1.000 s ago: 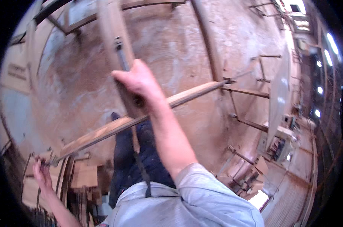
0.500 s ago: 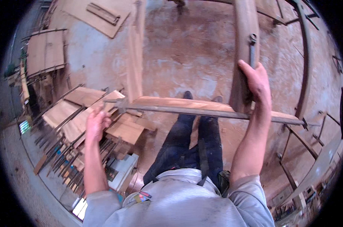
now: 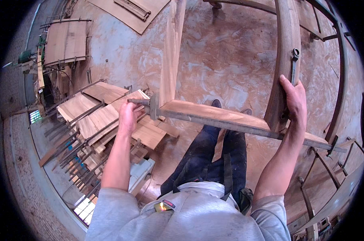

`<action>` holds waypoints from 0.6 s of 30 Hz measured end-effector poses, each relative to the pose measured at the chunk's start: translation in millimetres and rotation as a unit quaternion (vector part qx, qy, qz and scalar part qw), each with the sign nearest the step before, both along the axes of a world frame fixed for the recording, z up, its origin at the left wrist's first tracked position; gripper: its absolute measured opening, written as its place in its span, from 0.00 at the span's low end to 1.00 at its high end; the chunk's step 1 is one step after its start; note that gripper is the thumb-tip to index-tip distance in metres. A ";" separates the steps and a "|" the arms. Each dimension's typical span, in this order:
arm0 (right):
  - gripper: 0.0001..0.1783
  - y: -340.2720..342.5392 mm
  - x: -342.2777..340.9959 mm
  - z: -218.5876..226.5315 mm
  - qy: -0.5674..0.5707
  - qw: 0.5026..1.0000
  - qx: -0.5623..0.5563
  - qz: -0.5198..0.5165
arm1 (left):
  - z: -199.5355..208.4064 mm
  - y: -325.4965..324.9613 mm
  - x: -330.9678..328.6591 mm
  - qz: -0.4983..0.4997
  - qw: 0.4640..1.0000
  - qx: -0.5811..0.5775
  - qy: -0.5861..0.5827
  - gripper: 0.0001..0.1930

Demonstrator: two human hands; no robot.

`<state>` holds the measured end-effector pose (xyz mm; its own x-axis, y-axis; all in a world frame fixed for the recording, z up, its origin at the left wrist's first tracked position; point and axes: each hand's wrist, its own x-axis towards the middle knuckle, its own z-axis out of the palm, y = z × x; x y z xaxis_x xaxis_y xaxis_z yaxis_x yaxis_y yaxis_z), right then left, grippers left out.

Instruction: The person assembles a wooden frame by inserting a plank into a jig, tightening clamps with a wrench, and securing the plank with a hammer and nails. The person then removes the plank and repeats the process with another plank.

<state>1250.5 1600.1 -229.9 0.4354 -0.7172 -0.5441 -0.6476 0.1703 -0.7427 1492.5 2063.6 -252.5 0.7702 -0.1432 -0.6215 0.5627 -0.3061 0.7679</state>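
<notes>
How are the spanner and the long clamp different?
The spanner is short; the clamp is long. The spanner points forward, while the clamp runs sideways. The spanner shows a ring end; the clamp has a handle at the left hand. Both look metal.

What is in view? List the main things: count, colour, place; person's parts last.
Wooden frame: 1, brown, centre to right
Bar clamp: 1, grey, along frame's near rail
Ring-ended wrench: 1, grey, on frame's right board
Wooden panels: several, light brown, left
Long bars: many, dark, left
Flat sheet: 1, tan, upper left
Shirt: 1, grey, bottom centre
Trousers: 1 pair, dark blue, lower centre
Left hand: 1, bare, at clamp's screw end
Right hand: 1, bare, on frame's right board
</notes>
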 end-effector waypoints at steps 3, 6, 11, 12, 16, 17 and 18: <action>0.26 1.5 2.7 2.3 0.011 1.000 -0.015 0.000 | -1.6 -2.3 -5.9 0.061 0.997 -0.046 -0.003 0.19; 0.26 4.4 4.2 1.6 -0.007 1.000 -0.017 -0.015 | 11.5 -29.4 -27.9 0.107 0.990 0.059 -0.076 0.23; 0.26 0.8 -1.0 3.1 0.007 1.000 -0.014 -0.003 | 54.4 -34.1 -57.2 -0.472 0.652 0.296 -0.514 0.36; 0.26 1.2 -0.5 1.7 0.002 1.000 -0.009 -0.002 | 63.5 -45.1 -62.5 -0.519 0.631 0.297 -0.494 0.38; 0.26 4.8 6.5 6.9 0.016 1.000 -0.021 -0.001 | 39.9 -41.7 -40.4 -0.557 0.559 0.285 -0.544 0.41; 0.26 4.2 4.8 3.3 0.021 0.999 -0.033 -0.003 | 37.6 -47.6 -34.4 -0.557 0.547 0.273 -0.563 0.42; 0.26 3.1 3.7 0.9 0.027 0.999 -0.045 -0.005 | 40.5 -50.2 -30.0 -0.572 0.552 0.270 -0.544 0.41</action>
